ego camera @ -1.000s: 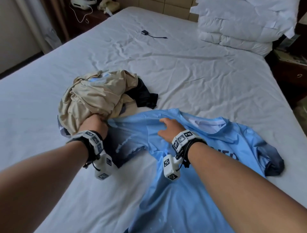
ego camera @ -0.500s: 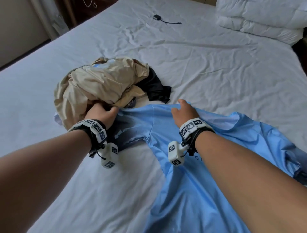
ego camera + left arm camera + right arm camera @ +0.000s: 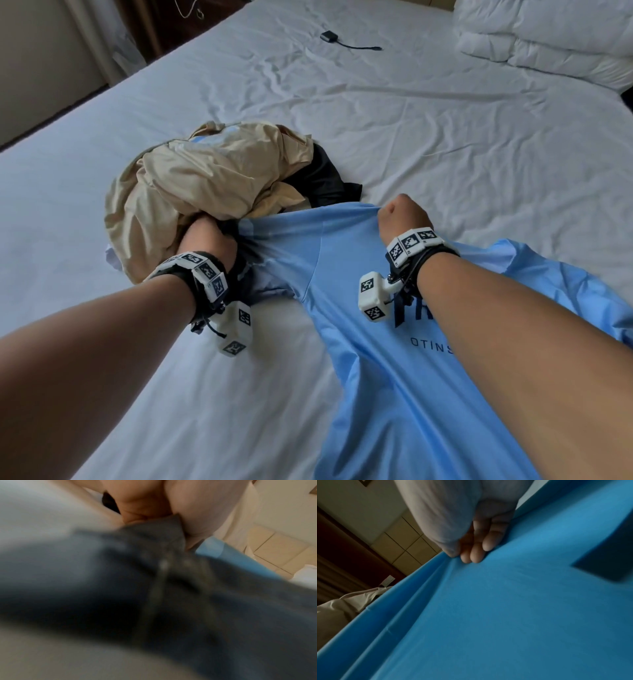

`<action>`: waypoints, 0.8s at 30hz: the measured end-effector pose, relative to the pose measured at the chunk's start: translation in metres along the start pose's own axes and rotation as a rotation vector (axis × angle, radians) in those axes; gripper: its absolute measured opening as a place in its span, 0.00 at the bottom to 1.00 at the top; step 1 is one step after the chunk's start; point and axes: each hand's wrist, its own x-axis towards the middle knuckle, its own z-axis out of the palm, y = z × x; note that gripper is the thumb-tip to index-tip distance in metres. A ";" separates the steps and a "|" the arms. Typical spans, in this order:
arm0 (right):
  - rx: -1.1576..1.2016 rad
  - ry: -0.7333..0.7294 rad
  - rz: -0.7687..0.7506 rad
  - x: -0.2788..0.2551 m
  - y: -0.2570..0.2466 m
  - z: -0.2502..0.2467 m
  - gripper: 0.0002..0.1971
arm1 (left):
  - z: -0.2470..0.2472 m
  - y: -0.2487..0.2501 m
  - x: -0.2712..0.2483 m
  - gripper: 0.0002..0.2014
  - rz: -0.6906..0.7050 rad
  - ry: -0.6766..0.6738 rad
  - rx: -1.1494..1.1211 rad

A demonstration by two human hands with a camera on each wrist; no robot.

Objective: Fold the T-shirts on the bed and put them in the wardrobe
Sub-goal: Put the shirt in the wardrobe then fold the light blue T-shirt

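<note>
A light blue T-shirt (image 3: 359,308) with dark lettering lies spread on the white bed sheet (image 3: 445,137). My right hand (image 3: 404,214) grips its top edge near the shoulder; in the right wrist view the fingers (image 3: 476,553) pinch a fold of the blue T-shirt (image 3: 505,615). My left hand (image 3: 205,236) holds the dark-tipped sleeve end (image 3: 154,561) at the shirt's left side, its fingers partly hidden under a crumpled beige garment (image 3: 212,185). A black garment (image 3: 322,181) lies behind that pile.
Pillows (image 3: 548,34) are stacked at the back right of the bed. A small dark charger with a cable (image 3: 342,39) lies on the sheet at the back. The bed's left edge (image 3: 68,113) meets a dark floor and wall.
My right hand slid farther along the shirt's top edge and curled into a grip on it. The left hand stayed at the sleeve. The shirt looks pulled flatter between the hands.
</note>
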 end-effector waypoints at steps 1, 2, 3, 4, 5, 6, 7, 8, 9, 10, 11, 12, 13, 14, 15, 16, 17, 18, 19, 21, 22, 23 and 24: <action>0.037 0.015 0.006 0.002 -0.001 0.001 0.08 | 0.002 0.000 0.001 0.15 -0.023 0.031 -0.015; 0.070 0.018 -0.001 0.003 -0.002 0.003 0.08 | 0.003 0.001 0.003 0.18 -0.043 0.069 -0.029; 0.102 0.012 -0.013 0.003 -0.001 0.006 0.08 | 0.002 0.001 0.004 0.20 -0.054 0.110 -0.042; 0.124 0.006 -0.038 0.003 -0.001 0.010 0.07 | 0.000 0.003 0.004 0.20 -0.038 0.153 -0.051; 0.137 -0.013 -0.060 0.002 0.001 0.014 0.07 | -0.003 0.003 0.007 0.20 -0.012 0.184 -0.053; 0.152 -0.042 -0.088 0.000 0.002 0.017 0.08 | -0.005 0.003 0.010 0.19 0.007 0.203 -0.056; 0.153 -0.078 -0.115 -0.003 0.004 0.021 0.10 | -0.005 0.002 0.017 0.18 0.004 0.181 -0.058; 0.125 -0.115 -0.157 -0.007 0.006 0.024 0.15 | -0.006 0.002 0.023 0.17 0.009 0.156 -0.063; 0.058 -0.150 -0.209 -0.012 0.008 0.025 0.21 | -0.005 0.002 0.026 0.16 0.015 0.121 -0.068; -0.017 -0.181 -0.259 -0.016 0.010 0.027 0.27 | -0.005 0.004 0.026 0.15 0.022 0.087 -0.075; -0.075 -0.209 -0.286 -0.022 0.011 0.027 0.31 | -0.004 0.005 0.023 0.14 0.020 0.055 -0.069; -0.114 -0.230 -0.299 -0.029 0.010 0.025 0.34 | -0.004 0.006 0.020 0.13 0.026 0.031 -0.057; -0.141 -0.247 -0.308 -0.035 0.009 0.023 0.36 | -0.005 0.007 0.015 0.14 0.027 0.010 -0.040; -0.167 -0.255 -0.323 -0.043 0.008 0.021 0.36 | -0.006 0.010 0.008 0.17 0.024 -0.001 -0.019; -0.193 -0.257 -0.337 -0.052 0.007 0.018 0.36 | -0.007 0.010 0.003 0.22 0.018 -0.010 0.011; -0.205 -0.259 -0.347 -0.062 0.006 0.015 0.36 | -0.007 0.010 -0.003 0.27 0.022 -0.011 0.052; -0.211 -0.272 -0.355 -0.072 0.006 0.013 0.37 | -0.008 0.010 -0.010 0.29 0.040 -0.009 0.097; -0.220 -0.295 -0.362 -0.083 0.007 0.012 0.37 | -0.009 0.010 -0.017 0.31 0.074 0.000 0.138; -0.237 -0.318 -0.376 -0.094 0.009 0.010 0.37 | -0.009 0.009 -0.024 0.31 0.111 0.010 0.169; -0.276 -0.340 -0.411 -0.117 0.013 0.010 0.38 | -0.012 0.007 -0.041 0.31 0.163 0.041 0.215; -0.282 -0.345 -0.417 -0.130 0.015 0.010 0.38 | -0.013 0.006 -0.049 0.32 0.186 0.046 0.225; -0.281 -0.350 -0.417 -0.143 0.016 0.010 0.39 | -0.015 0.006 -0.059 0.32 0.216 0.040 0.229; -0.280 -0.352 -0.417 -0.156 0.017 0.011 0.39 | -0.015 0.007 -0.069 0.32 0.253 0.018 0.237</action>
